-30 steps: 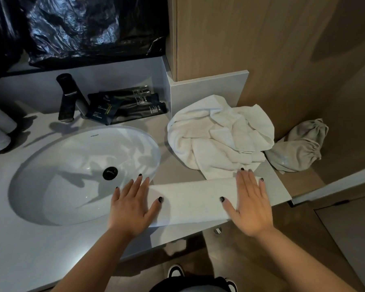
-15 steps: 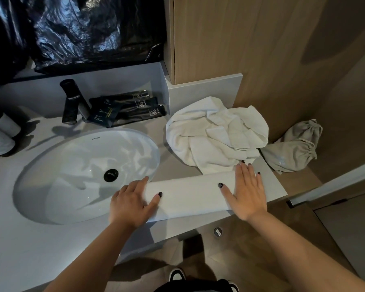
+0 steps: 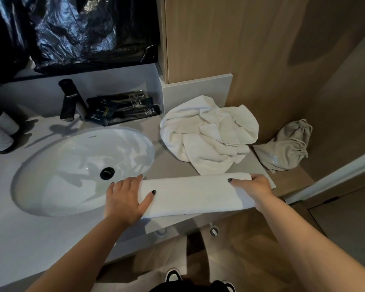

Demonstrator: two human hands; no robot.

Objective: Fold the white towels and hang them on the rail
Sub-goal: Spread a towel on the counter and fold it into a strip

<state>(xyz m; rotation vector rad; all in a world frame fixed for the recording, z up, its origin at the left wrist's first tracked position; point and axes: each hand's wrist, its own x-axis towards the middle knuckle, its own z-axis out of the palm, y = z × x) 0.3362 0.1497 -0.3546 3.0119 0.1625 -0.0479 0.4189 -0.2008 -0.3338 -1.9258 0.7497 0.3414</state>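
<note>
Folded towel (image 3: pixel 192 194) lay on the tabletop (image 3: pixel 40 239); left hand (image 3: pixel 125 199) pressed flat, right hand (image 3: pixel 252 186) gripped its end—edges wanted squaring.

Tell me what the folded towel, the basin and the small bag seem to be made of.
Folded towel: soft white cloth, probably cotton terry; matte, bends over the edge.
Basin: glossy white, likely ceramic; sharp highlights.
Bag: beige woven fabric, matte, gathered by a drawstring.

right hand's fingers (image 3: pixel 253 177) behind folded towel (image 3: pixel 190 194), packet print (image 3: pixel 101 113) illegible
</note>
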